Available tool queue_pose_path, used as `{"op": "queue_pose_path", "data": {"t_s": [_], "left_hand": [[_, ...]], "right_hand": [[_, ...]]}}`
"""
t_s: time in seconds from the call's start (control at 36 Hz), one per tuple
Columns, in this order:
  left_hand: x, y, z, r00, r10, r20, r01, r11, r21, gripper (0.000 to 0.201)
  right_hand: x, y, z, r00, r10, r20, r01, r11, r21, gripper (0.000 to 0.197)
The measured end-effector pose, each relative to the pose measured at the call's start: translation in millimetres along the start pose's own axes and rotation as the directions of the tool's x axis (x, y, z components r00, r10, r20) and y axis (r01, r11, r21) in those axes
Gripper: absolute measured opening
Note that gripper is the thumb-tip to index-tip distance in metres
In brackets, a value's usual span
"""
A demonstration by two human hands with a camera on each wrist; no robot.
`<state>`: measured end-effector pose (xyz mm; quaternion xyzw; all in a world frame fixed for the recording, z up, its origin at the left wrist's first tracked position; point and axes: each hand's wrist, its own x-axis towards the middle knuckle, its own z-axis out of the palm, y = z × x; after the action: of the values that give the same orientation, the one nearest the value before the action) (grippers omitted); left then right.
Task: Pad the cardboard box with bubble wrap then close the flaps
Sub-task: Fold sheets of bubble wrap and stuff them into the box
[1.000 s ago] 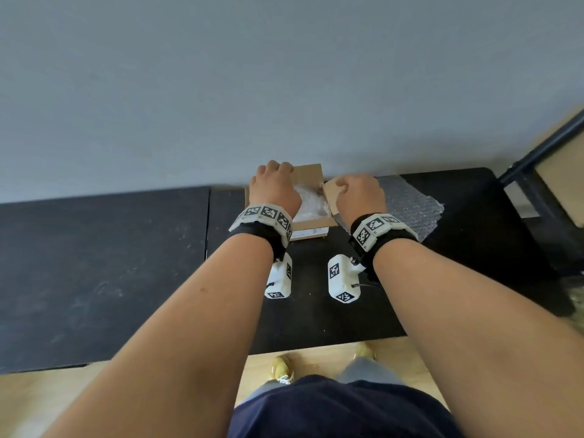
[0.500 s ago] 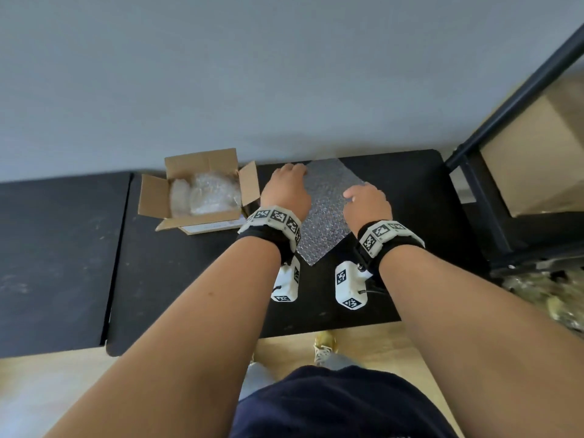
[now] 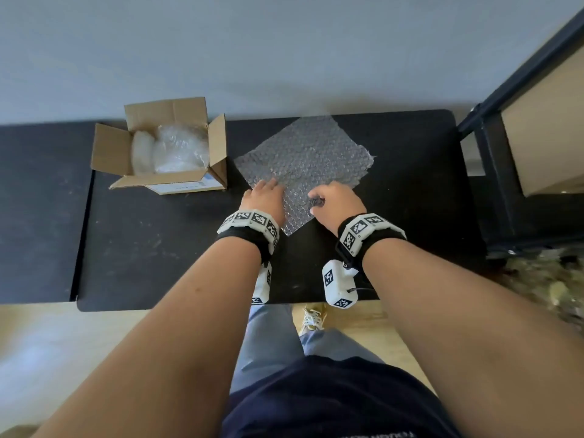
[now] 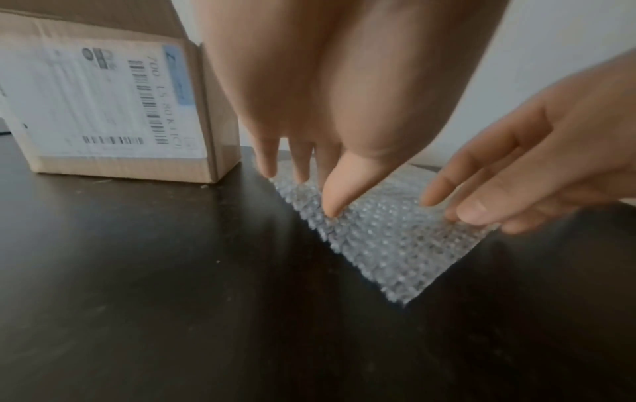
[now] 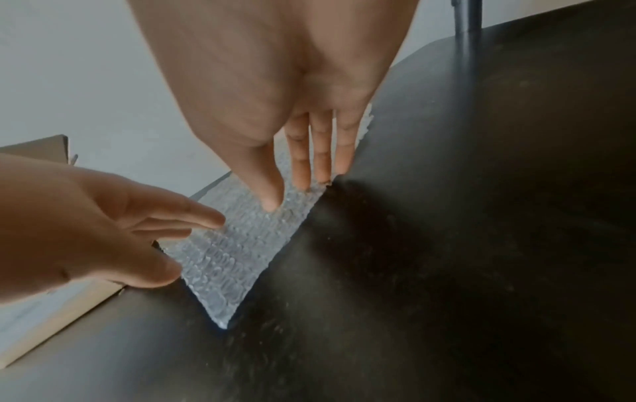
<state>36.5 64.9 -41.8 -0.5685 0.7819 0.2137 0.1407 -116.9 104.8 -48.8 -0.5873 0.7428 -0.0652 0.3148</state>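
I have left the open brown cardboard box (image 3: 164, 147), already part-padded, and both hands now sit on the flat clear bubble-wrap sheet (image 3: 303, 153) just beside it: left hand (image 3: 264, 199) fingers straight and pressing, right hand (image 3: 336, 200) loosely curled, its grip unclear; more padding looks next.

the person is wearing black wristbands (image 3: 240, 237) topped with white tag-printed blocks, white camera pods (image 3: 338, 285) hanging beneath, one trailing a black cable, plus a navy shirt (image 3: 331, 403), grey trousers (image 3: 271, 336) and pale sneakers (image 3: 313, 317).
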Motion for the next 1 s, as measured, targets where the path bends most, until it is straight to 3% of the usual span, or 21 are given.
{"op": "queue_pose_path", "data": {"t_s": [0.17, 0.44, 0.53, 0.61, 0.69, 0.75, 0.83, 0.92, 1.0], "left_hand": [[-4, -4, 10, 0.997, 0.006, -0.073, -0.006, 1.000, 0.012, 0.063], [-2, -2, 15, 0.994, -0.027, -0.104, 0.031, 0.999, 0.040, 0.027], [-2, -1, 10, 0.997, -0.029, -0.074, 0.031, 0.999, 0.025, 0.028], [-5, 7, 3, 0.997, -0.064, -0.053, 0.062, 0.997, -0.043, 0.025], [-8, 15, -2, 0.993, -0.109, -0.051, 0.101, 0.986, -0.131, 0.024], [-9, 20, -6, 0.993, -0.113, -0.032, 0.105, 0.974, -0.203, 0.020], [-11, 24, -10, 0.989, -0.143, 0.024, 0.143, 0.936, -0.323, 0.023], [-13, 24, -10, 0.984, -0.160, 0.075, 0.176, 0.872, -0.457, 0.052], [-14, 21, -12, 0.977, -0.181, 0.113, 0.213, 0.801, -0.559, 0.065]], "right_hand": [[-1, 3, 8, 0.998, -0.047, 0.040, 0.051, 0.993, -0.104, 0.053], [-6, 3, 13, 0.995, -0.096, 0.033, 0.101, 0.971, -0.218, 0.075], [-8, 3, 13, 0.993, -0.100, 0.059, 0.112, 0.964, -0.243, 0.082], [-8, 7, 10, 0.992, -0.096, 0.082, 0.114, 0.961, -0.250, 0.070], [-8, 10, 4, 0.993, -0.109, 0.046, 0.117, 0.964, -0.240, 0.034], [-6, 9, -2, 0.998, -0.050, 0.027, 0.055, 0.977, -0.208, 0.013], [-1, 11, -13, 0.997, 0.055, 0.062, -0.044, 0.986, -0.162, 0.020], [0, 19, -21, 0.994, 0.106, 0.039, -0.099, 0.985, -0.143, 0.022], [1, 26, -27, 0.986, 0.164, 0.012, -0.162, 0.979, -0.126, 0.023]]}}
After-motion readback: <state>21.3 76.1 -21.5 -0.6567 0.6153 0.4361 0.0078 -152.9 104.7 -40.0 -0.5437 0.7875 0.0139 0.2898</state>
